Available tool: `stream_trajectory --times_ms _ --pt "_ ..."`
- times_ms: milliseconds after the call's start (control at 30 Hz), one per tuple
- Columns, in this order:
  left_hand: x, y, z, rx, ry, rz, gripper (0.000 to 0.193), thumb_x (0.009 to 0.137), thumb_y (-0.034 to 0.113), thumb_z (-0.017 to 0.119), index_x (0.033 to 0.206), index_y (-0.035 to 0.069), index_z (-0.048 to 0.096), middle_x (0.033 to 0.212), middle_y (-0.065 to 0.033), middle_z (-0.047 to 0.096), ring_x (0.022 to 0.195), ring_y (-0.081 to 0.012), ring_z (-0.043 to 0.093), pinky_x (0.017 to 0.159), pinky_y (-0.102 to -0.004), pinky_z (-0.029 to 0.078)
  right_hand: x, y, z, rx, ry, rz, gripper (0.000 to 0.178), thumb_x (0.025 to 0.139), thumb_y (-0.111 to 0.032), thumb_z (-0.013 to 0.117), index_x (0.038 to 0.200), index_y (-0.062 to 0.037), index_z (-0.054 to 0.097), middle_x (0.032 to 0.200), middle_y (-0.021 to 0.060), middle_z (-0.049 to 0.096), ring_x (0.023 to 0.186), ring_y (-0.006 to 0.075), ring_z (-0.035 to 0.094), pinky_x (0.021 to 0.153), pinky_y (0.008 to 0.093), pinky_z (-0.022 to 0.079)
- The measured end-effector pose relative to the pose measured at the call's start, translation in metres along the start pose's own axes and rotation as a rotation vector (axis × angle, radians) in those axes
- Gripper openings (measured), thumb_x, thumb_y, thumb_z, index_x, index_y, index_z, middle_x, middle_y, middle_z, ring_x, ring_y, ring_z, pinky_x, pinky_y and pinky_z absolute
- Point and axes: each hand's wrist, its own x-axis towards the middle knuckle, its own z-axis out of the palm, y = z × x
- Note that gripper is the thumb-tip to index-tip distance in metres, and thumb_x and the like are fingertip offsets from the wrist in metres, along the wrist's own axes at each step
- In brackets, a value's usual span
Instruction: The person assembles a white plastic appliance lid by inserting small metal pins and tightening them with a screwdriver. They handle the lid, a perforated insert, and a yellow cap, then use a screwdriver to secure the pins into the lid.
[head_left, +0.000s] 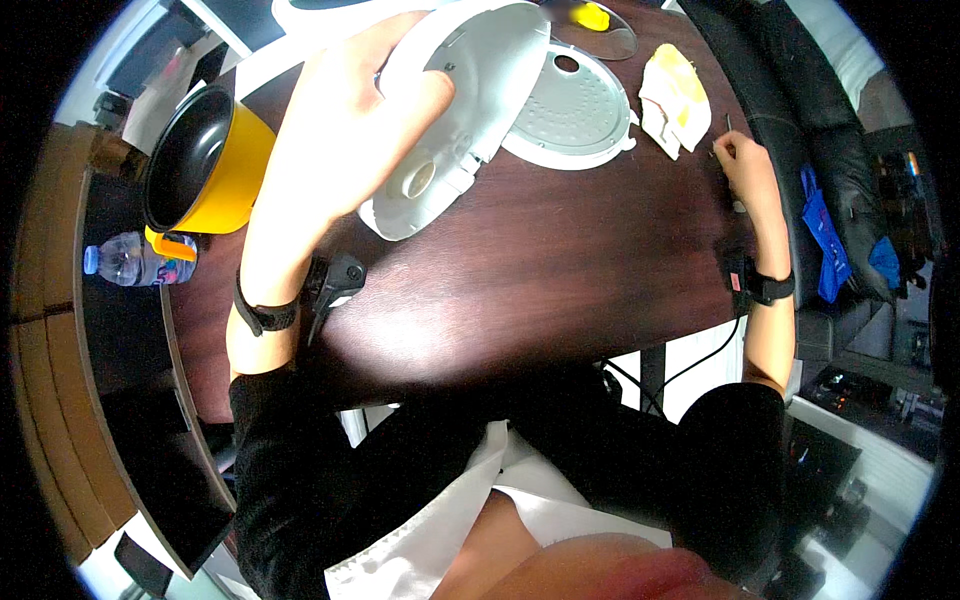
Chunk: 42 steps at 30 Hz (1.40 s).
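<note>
My left hand (350, 115) grips a hollow white plastic shell (490, 75) by its rim, thumb on the inside. The shell is tilted above the table, its inner side facing me, with a small round socket near its lower end. Just right of it lies a round grey-white plastic plate (575, 115) with rows of small bumps and one dark hole. Farther right is a white broken-looking piece (675, 100) with yellow on it. My right hand (750, 175) is closed in a pinch at the table's right edge; what its fingertips hold is too small to name.
On the left stand a yellow pot (235, 165) with a black inside and a clear water bottle (140, 260). A transparent lid (615, 40) with a yellow knob lies at the back. A black device (345, 275) sits beside my left wrist. A black sofa (785, 90) borders the table's right.
</note>
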Motion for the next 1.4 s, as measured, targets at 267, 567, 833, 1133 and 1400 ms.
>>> stream_trajectory --times_ms 267,567,833,1133,1400 --pt "-0.001 0.015 -0.006 -0.052 -0.013 -0.126 0.042 0.089 0.029 0.058 0.119 -0.002 0.059 0.112 -0.0153 0.06 0.103 -0.0195 0.055 0.093 -0.0296 0.04 -0.019 -0.203 -0.037 0.886 -0.208 -0.479 0.02 0.089 -0.022 0.064 0.095 -0.0031 0.066 0.064 0.0006 0.06 0.05 0.0067 0.051 0.046 0.0227 0.04" --pt "0.003 0.017 -0.005 -0.149 0.033 -0.122 0.04 0.094 0.035 0.054 0.109 -0.002 0.061 0.102 -0.0118 0.056 0.096 -0.0169 0.05 0.085 -0.0285 0.038 -0.012 -0.27 -0.015 1.439 -0.355 -0.282 0.021 0.091 -0.019 0.061 0.096 0.0015 0.065 0.061 0.0006 0.057 0.047 0.0056 0.047 0.041 0.0224 0.037" --pt "-0.001 -0.012 0.006 -0.104 0.265 -0.206 0.046 0.094 0.037 0.055 0.116 -0.003 0.06 0.115 -0.0125 0.059 0.106 -0.0171 0.052 0.093 -0.0282 0.038 -0.013 -0.276 -0.003 1.744 -0.5 -0.194 0.022 0.093 -0.019 0.059 0.097 0.0017 0.064 0.058 -0.0018 0.048 0.044 0.005 0.042 0.04 0.0221 0.034" --pt "-0.002 -0.01 0.005 -0.068 0.26 -0.196 0.045 0.093 0.036 0.057 0.119 -0.001 0.06 0.118 -0.0138 0.059 0.111 -0.0186 0.052 0.096 -0.0288 0.038 -0.016 -0.281 0.001 1.443 -0.171 -0.244 0.023 0.089 -0.022 0.063 0.091 0.0011 0.066 0.057 0.0047 0.058 0.047 0.0092 0.052 0.043 0.0255 0.04" --pt "-0.007 -0.01 0.005 -0.075 0.236 -0.17 0.043 0.093 0.035 0.058 0.12 0.002 0.061 0.119 -0.0136 0.059 0.112 -0.0192 0.053 0.097 -0.0289 0.039 -0.024 -0.28 -0.008 1.007 0.263 -0.455 0.013 0.084 -0.016 0.067 0.087 -0.0037 0.063 0.066 0.012 0.064 0.054 0.0225 0.063 0.048 0.0319 0.046"
